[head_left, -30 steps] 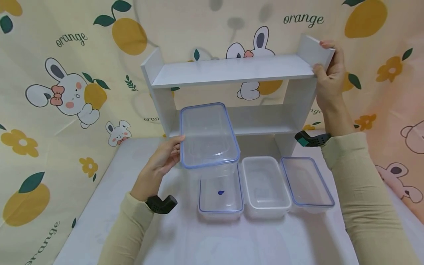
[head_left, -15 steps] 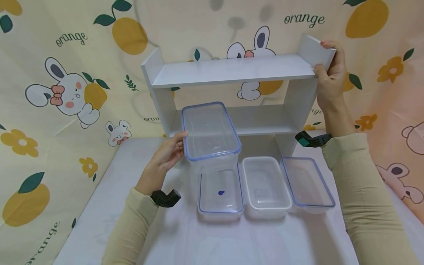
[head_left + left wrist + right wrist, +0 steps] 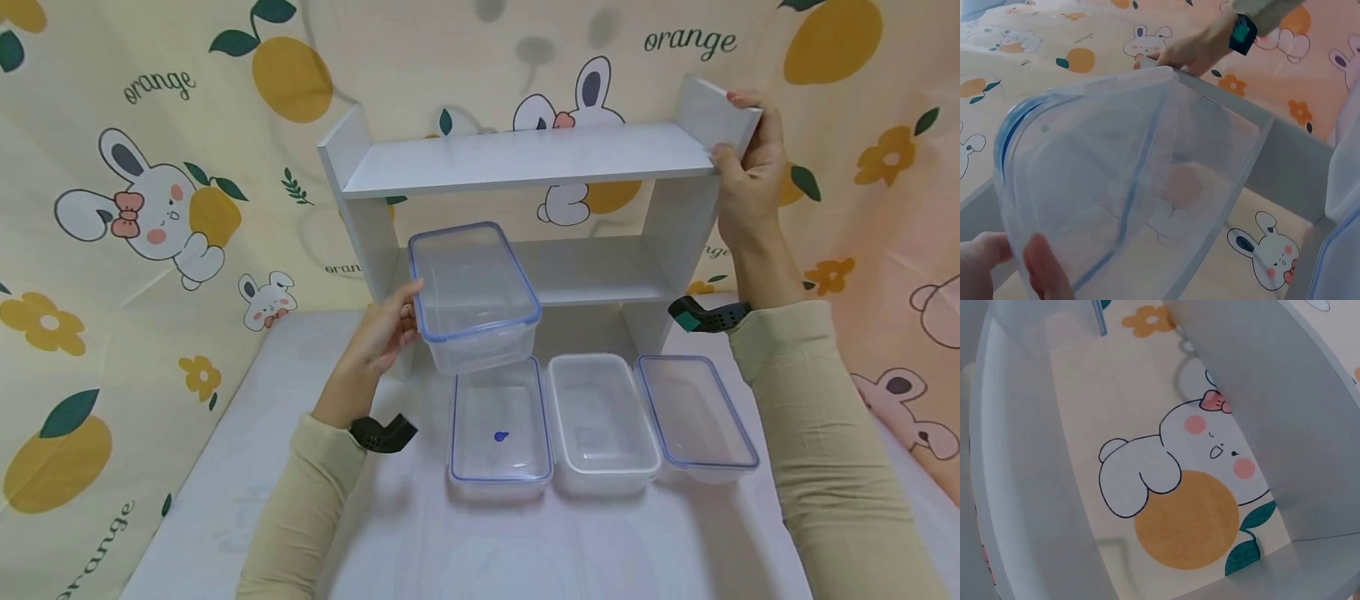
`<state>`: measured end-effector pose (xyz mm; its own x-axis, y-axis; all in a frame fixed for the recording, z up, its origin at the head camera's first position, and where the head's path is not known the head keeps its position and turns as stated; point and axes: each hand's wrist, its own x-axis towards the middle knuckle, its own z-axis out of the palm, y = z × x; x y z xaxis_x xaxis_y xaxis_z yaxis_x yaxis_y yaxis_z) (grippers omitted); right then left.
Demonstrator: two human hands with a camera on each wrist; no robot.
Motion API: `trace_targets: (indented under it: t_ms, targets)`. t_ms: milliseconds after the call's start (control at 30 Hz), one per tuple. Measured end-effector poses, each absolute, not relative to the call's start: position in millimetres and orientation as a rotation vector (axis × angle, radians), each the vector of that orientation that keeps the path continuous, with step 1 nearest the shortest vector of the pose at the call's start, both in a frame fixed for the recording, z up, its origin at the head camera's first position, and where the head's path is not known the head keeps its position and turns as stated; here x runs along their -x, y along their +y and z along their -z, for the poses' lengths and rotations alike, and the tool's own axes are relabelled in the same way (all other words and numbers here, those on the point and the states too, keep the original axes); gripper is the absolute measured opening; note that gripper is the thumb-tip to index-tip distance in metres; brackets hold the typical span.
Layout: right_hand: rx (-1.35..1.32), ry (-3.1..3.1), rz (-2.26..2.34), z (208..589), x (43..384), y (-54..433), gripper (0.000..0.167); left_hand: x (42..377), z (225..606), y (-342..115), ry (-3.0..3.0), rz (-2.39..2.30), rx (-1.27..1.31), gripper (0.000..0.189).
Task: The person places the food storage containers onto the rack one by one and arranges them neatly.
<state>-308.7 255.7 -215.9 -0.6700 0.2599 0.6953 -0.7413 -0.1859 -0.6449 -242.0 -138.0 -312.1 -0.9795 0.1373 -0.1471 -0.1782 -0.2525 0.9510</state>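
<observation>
A white shelf unit (image 3: 525, 160) is stood upright on the table (image 3: 570, 550). Before its left part, a blue-rimmed container (image 3: 476, 283) is held up. Its left side is gripped by the left hand (image 3: 382, 333); the unit's upper right panel is grasped by the right hand (image 3: 753, 179). With one-sided support, twisting or slipping is judged possible; the middle board (image 3: 592, 271) could be struck.

Long beige sleeves (image 3: 311, 492) meet black wristbands (image 3: 382, 434), the right one bearing a green patch (image 3: 686, 321).
</observation>
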Motion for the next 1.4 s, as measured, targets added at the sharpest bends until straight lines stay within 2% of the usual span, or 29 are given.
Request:
trace_targets:
  t_ms: [400, 800, 1067, 1300, 1400]
  targets:
    - [-0.551, -1.409, -1.903, 216.7, 306.2, 254.0, 0.044, 241.4, 305.9, -136.8, 1.795, -2.293, 0.139, 0.028]
    - [-0.549, -1.404, -1.900, 218.7, 309.1, 254.3, 0.044, 244.9, 302.7, -135.5, 1.749, -2.327, 0.114, 0.017]
    - [-0.554, -1.397, -1.913, 218.7, 308.9, 253.6, 0.044, 252.6, 306.5, -134.1, 1.771, -2.390, 0.083, 0.038]
    - [-0.563, -1.395, -1.916, 216.1, 306.2, 252.2, 0.043, 259.3, 306.9, -131.1, 1.761, -2.437, 0.061, 0.020]
    - [-0.562, -1.402, -1.910, 215.3, 305.0, 251.3, 0.043, 263.3, 306.2, -130.7, 1.765, -2.435, 0.054, 0.020]
